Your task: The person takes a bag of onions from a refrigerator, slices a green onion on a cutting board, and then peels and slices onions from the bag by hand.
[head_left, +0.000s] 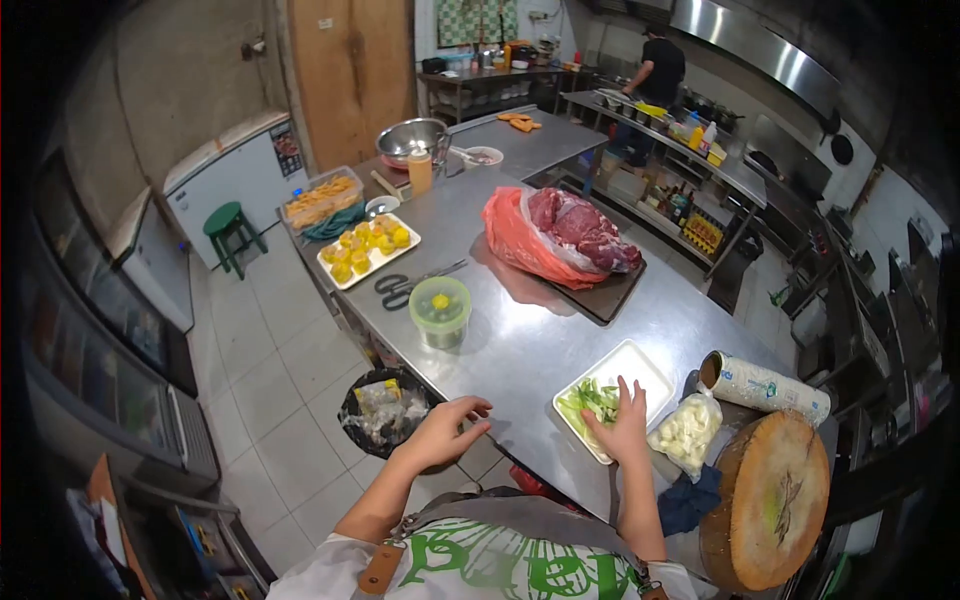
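A garment with a bold green print (pixel 520 560) fills the foreground as a kitchen worker stands at a metal table (pixel 520 350), both bare hands in front. The right hand (pixel 625 425) is poised at a white tray (pixel 640 365), its grip apart with the fingers spread, beside cut greens (pixel 592 400) that lie in the tray's near left part; whether the fingertips touch them cannot be told. The left hand (pixel 452 432) hovers near the table's edge, fingers loosely bent and thumb apart, its grip on nothing visible. Below it, a black plastic bag (pixel 350 420) holds clear wrapping.

Just right of the tray sit a clear bag of pale pieces (pixel 688 432) and a large roll (pixel 770 385), with a dark blue cloth (pixel 690 500) beside a thick round wooden block (pixel 775 500). Farther across the table, a large cut of red meat (pixel 580 225) rests partly in a pink-red plastic bag (pixel 512 235) on a dark board (pixel 620 295). To the left are a tub with a green lid (pixel 440 310), black-handled scissors (pixel 397 290) and a tray of yellow pieces (pixel 362 248). In the background, a person in dark clothing (pixel 662 70) stands at another counter.
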